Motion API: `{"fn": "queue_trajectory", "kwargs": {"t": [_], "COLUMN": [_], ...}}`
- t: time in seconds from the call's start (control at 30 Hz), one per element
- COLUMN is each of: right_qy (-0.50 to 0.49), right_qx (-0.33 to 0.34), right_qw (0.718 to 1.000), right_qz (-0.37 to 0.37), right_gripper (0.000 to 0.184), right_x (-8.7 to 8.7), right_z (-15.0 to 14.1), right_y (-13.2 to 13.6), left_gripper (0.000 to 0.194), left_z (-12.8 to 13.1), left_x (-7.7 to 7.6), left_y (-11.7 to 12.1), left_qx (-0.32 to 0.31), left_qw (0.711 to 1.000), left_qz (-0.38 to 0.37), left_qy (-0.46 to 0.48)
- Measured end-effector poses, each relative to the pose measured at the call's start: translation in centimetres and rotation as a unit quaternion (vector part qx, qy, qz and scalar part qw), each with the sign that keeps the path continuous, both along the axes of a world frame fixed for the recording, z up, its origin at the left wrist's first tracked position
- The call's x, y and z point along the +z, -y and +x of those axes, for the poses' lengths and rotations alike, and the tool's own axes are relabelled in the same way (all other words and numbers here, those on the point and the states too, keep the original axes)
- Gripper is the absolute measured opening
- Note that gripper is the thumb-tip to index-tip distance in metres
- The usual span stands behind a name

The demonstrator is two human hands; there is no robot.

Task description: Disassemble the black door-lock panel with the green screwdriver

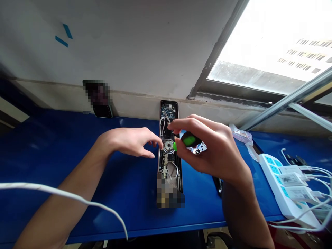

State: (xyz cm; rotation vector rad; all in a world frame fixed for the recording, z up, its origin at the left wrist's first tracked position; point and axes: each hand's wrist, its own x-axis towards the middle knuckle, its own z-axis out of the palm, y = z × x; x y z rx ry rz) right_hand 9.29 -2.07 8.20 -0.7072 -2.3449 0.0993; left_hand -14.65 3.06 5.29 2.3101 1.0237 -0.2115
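- White cable (64, 193) crosses the lower left of the frame, nearest the camera.
- An opened casing (181, 173) lies on the blue table (140, 214) at centre, its wires and round part (168, 144) exposed.
- The right hand (210, 145) grips a screwdriver (191, 139) angled over the round part; whether its tip touches cannot be told.
- The left hand (138, 141) is at the casing's left edge, thumb and fingers parted, gripping nothing visible.
- The step in hand appears to be driver work around the round part; the next move calls for a steady casing and a well-seated tip.
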Motion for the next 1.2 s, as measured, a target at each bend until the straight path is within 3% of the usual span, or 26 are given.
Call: {"fn": "queue_trajectory", "kwargs": {"t": [0.1, 0.27, 0.47, 0.63, 0.83, 1.03, 1.2], "right_qy": [0.0, 0.004, 0.005, 0.004, 0.002, 0.011, 0.002], "right_qx": [0.002, -0.013, -0.003, -0.017, -0.002, -0.01, 0.015], "right_qw": [1.0, 1.0, 1.0, 1.0, 1.0, 1.0, 1.0], "right_qz": [-0.008, 0.023, -0.013, 0.009, -0.025, 0.002, -0.021], "right_gripper": [0.042, 0.017, 0.042, 0.019, 0.045, 0.013, 0.041], "right_x": [-0.04, -0.07, -0.01, -0.16, 0.08, 0.2, 0.31], "right_z": [-0.07, -0.04, 0.12, 0.29, 0.14, 0.41, 0.43], "right_y": [-0.03, -0.26, -0.18, -0.27, -0.05, -0.08, 0.05], "left_gripper": [0.041, 0.04, 0.041, 0.04, 0.04, 0.04, 0.04], "left_z": [-0.08, 0.03, -0.01, 0.02, -0.02, 0.03, 0.07], "left_x": [0.0, 0.38, 0.37, 0.39, 0.14, 0.16, 0.15], "left_y": [-0.01, 0.21, 0.25, 0.24, 0.12, 0.2, 0.17], "left_qx": [-0.004, 0.0, -0.003, -0.002, -0.006, 0.0, -0.005], "left_qw": [1.0, 1.0, 1.0, 1.0, 1.0, 1.0, 1.0], "left_qz": [-0.003, 0.006, 0.002, 0.008, -0.005, -0.002, -0.01], "left_qy": [0.004, -0.005, -0.003, -0.008, 0.006, 0.001, 0.001]}}
